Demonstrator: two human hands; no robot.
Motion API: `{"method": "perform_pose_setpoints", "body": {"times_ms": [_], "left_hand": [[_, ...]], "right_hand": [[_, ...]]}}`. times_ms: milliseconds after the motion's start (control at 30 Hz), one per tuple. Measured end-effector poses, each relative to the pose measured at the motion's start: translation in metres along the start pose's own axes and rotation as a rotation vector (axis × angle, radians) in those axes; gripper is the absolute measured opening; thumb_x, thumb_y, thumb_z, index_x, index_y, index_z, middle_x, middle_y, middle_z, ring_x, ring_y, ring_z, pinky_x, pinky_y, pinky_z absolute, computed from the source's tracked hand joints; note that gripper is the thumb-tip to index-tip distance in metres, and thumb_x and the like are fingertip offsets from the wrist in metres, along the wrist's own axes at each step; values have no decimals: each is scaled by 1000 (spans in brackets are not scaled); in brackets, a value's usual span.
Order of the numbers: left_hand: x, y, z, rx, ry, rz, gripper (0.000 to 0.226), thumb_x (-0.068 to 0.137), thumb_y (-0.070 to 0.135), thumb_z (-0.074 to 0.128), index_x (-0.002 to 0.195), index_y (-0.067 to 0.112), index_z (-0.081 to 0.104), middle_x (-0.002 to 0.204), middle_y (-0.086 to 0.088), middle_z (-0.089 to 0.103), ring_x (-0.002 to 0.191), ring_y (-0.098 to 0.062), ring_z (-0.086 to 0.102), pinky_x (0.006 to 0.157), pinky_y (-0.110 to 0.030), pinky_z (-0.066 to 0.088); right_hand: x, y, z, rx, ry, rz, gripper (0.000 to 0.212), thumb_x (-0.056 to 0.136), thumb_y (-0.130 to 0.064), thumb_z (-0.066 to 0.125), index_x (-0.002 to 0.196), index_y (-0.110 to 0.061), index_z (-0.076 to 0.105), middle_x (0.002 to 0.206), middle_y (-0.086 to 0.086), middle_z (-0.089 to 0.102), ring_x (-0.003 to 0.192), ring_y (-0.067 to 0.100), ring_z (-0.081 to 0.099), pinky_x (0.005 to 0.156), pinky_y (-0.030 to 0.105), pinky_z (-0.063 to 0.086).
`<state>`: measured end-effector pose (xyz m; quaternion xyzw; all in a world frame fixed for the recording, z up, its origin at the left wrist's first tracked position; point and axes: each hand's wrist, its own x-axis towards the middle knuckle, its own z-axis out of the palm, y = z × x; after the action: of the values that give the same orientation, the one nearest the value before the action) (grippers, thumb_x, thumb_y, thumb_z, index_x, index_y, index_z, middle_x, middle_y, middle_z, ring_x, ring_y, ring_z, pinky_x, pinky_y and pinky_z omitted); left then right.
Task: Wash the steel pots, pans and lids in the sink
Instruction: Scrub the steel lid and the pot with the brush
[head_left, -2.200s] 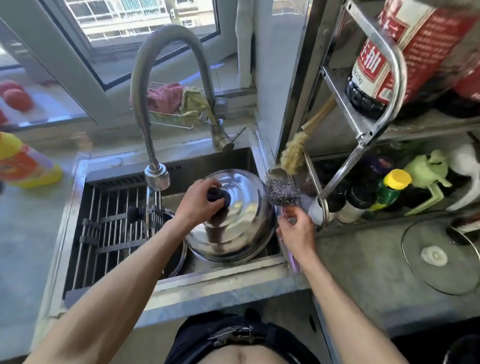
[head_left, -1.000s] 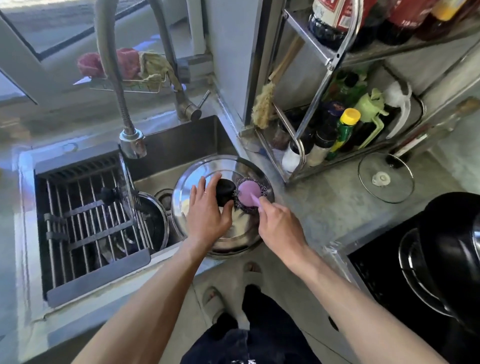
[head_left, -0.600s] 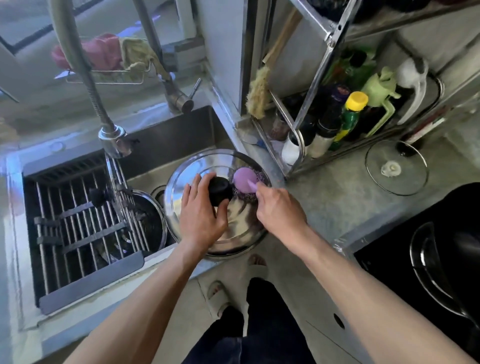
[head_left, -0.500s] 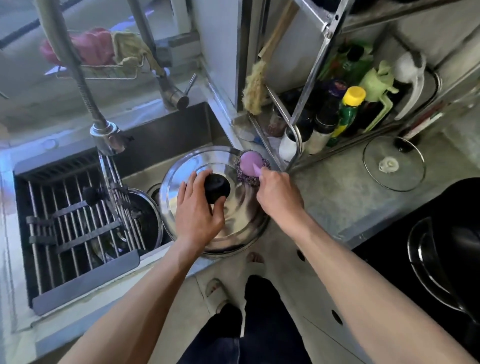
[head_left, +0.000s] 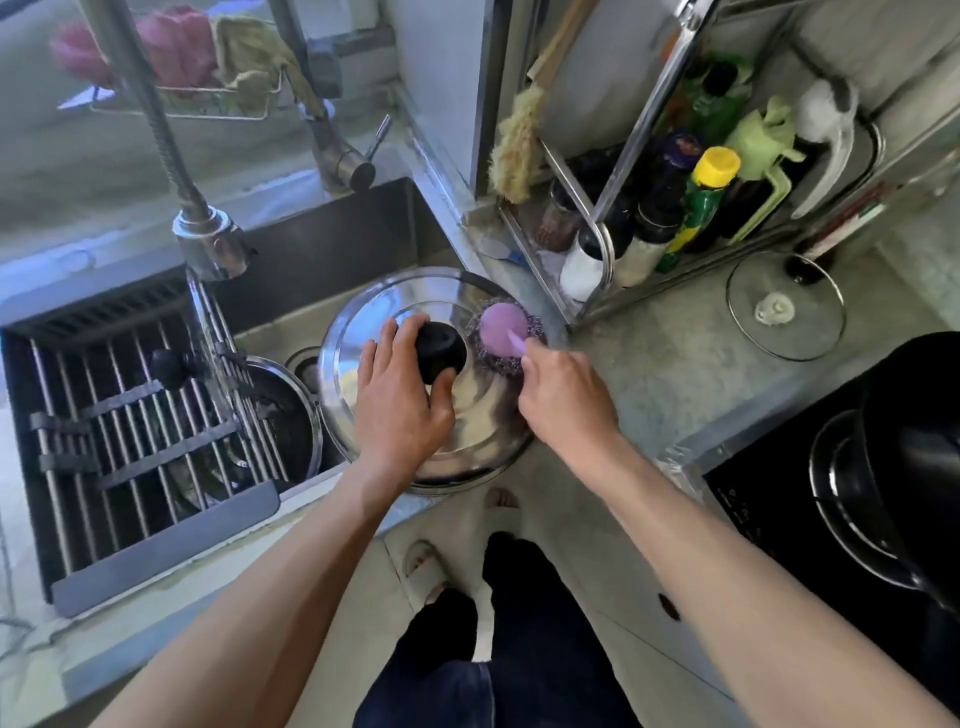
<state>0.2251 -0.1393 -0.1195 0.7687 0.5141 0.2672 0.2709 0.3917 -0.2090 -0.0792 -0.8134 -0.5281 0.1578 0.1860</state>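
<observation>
while the steel lid (head_left: 415, 312) sat tilted over the right end of the sink (head_left: 322, 249), its near rim overhanging the sink's front edge, the left hand (head_left: 400, 405) curled round the black knob (head_left: 440, 349) at its centre. the right hand (head_left: 563, 395) gripped the pink handle of a wire scrubber (head_left: 501, 330), whose steel-wool pad pressed on the lid's far right side, just beside the knob.

by its look the lid was thin, stiff and fairly light, and likely slippery when wet; the knob seemed the one sure place to hold it, since the rim would offer wet, narrow metal. scrubbing pressure at the edge could tip or spin it round the knob.

room was tight to the right, where the lid's rim came close to the wire rack (head_left: 597, 249) of bottles on the bench (head_left: 665, 374). to the left, a second pot (head_left: 280, 415) lay in the sink partly under a slatted drying rack (head_left: 130, 415), nearly touching the lid. the tap head (head_left: 210, 244) hung above the rack's far right corner, leaving open space over the lid.
</observation>
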Motion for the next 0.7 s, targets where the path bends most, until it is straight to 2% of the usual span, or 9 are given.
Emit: {"method": "perform_pose_setpoints", "body": {"times_ms": [67,200,300,333,433,533,633,700], "left_hand": [[1,1,-2,-13,11,20,61,83,23,61,140,15,41,143,-11,52,129,-38,46,112,-49,36],[0,3,-3,-38,2,-10,60,85,18,60,142,10,45,146,-13,52,137,-38,43,115,-55,34],[0,4,-6,-47,6,6,57,83,13,56,140,10,48,143,-10,54,130,-36,47,112,-49,36],[1,4,-6,-57,0,7,58,82,13,54,139,11,48,142,-9,54,128,-35,47,111,-47,36],[1,3,-9,-90,-12,-10,59,81,10,52,140,13,48,144,-7,54,131,-34,45,112,-49,35],[2,3,-11,-127,-16,-8,58,82,7,50,140,13,50,142,-7,56,130,-33,46,111,-52,36],[2,4,-12,-145,-27,-14,57,84,5,52,141,14,48,142,-8,56,134,-34,44,113,-57,34],[1,2,-12,-150,-20,-4,57,85,5,52,140,18,47,140,-7,58,130,-30,45,112,-55,35]], "right_hand": [[-9,-7,0,-46,-83,-102,37,99,-20,45,132,-27,61,105,18,71,96,42,64,73,46,53],[6,8,-7,-32,-14,13,40,97,-24,44,132,-32,60,109,15,72,98,41,64,74,44,54],[-22,-4,-3,-17,-108,-153,39,98,-20,47,132,-30,62,99,13,72,90,40,65,69,46,55],[-28,-4,-2,30,-102,-173,39,97,-19,48,132,-31,63,98,12,72,89,40,66,68,46,55],[-23,1,1,108,23,-70,39,97,-18,51,130,-33,64,103,9,74,95,37,66,72,41,55],[-30,-5,3,33,-24,-154,40,98,-18,51,133,-35,62,96,7,71,91,36,65,65,39,51],[-29,4,-4,24,14,-100,40,98,-19,49,132,-35,61,100,9,73,91,39,65,67,44,54],[-25,2,-8,-11,-17,-151,39,98,-19,51,132,-34,61,95,7,71,85,40,65,63,43,53]]}}
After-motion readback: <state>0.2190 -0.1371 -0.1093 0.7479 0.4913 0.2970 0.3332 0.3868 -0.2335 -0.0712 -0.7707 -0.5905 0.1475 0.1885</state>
